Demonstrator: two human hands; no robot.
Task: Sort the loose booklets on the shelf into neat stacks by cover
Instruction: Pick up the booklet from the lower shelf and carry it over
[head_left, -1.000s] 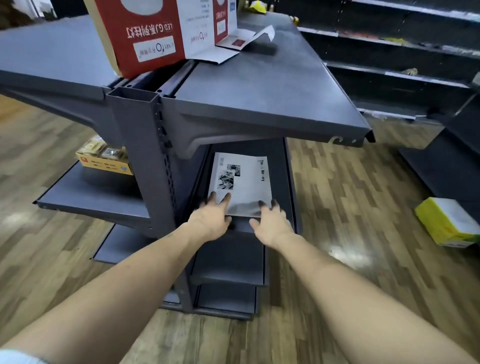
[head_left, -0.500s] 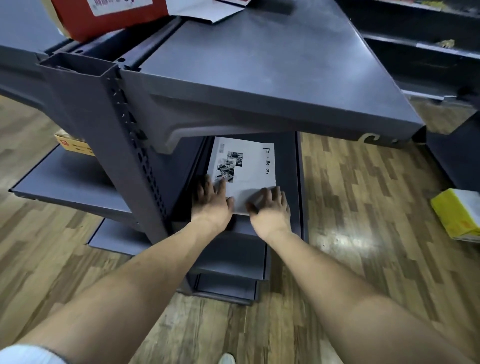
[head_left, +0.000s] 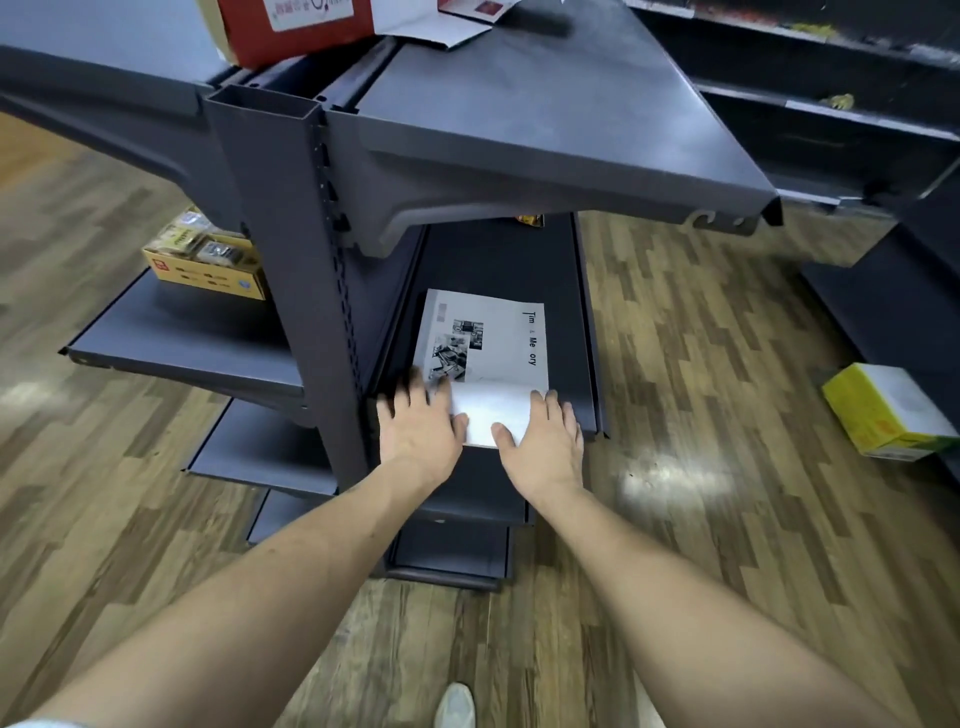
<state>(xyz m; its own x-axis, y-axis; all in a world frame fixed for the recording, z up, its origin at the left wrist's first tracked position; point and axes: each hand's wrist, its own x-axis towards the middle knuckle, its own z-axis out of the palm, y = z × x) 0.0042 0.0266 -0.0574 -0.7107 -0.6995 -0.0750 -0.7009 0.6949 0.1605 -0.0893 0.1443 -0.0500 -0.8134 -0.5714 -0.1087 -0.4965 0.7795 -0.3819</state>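
The booklet stack (head_left: 485, 358) lies flat on the dark middle shelf (head_left: 584, 332), near its front lip, long axis running 12-to-6 away from the person, title text along the 3 o'clock side. Both hands sit at the stack's 6 o'clock end: the left hand (head_left: 418, 423) covers the near-left corner, fingers straight and flat, touching the cover and shelf, while the right hand (head_left: 545, 439) lies flat on the near-right corner, fingers straight, thumb reaching inward onto the white part of the cover. Neither hand curls round anything — both released, pressing or squaring rather than gripping. They are about equally near; the left is tight against the grey upright post (head_left: 291, 249) at 9 o'clock, so there is little room that side. The shelf's raised right edge runs just beside the right hand at 3 o'clock. Open shelf shows beyond the stack at 12 o'clock, under the upper shelf (head_left: 545, 130), which overhangs and limits lifting room. Likely step: tidying the stack's edges; whether several booklets lie under the top cover cannot be told. A yellow box (head_left: 888, 410) sits on the floor, well apart.
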